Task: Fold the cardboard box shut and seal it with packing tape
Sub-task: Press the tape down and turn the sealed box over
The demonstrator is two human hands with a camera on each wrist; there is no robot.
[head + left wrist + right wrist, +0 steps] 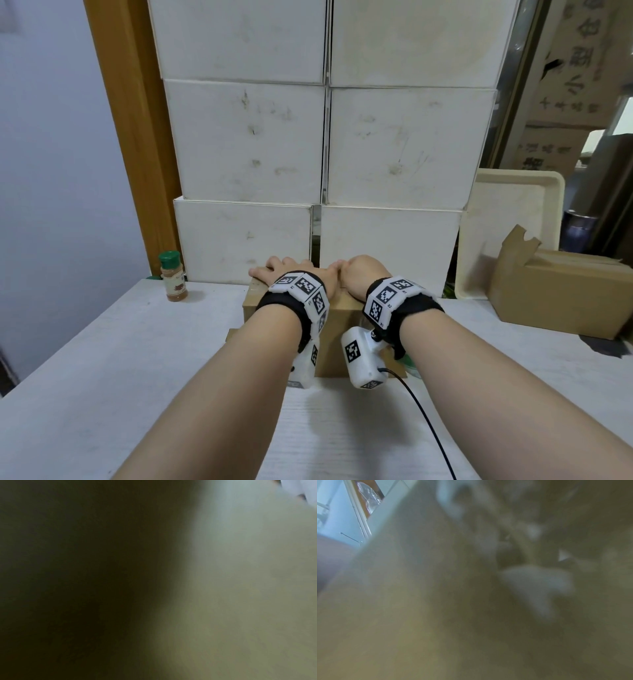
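A small brown cardboard box (337,329) stands on the white table (137,359) in front of me. My left hand (284,270) lies on its top at the far left, fingers spread flat toward the far edge. Beside it, thumbs nearly touching, my right hand (361,272) rests on the top at the far right; its fingers drop out of sight behind the back of the hand. A cardboard flap (234,335) sticks out low on the left. Both wrist views are blurred, filled by tan cardboard (240,601) (402,601). No tape roll can be made out.
A wall of stacked white boxes (308,144) rises right behind the box. A green-capped spice bottle (174,277) stands at the left, a cream tray (513,222) and another open cardboard box (561,291) at the right. A black cable (424,428) trails from the right wrist camera.
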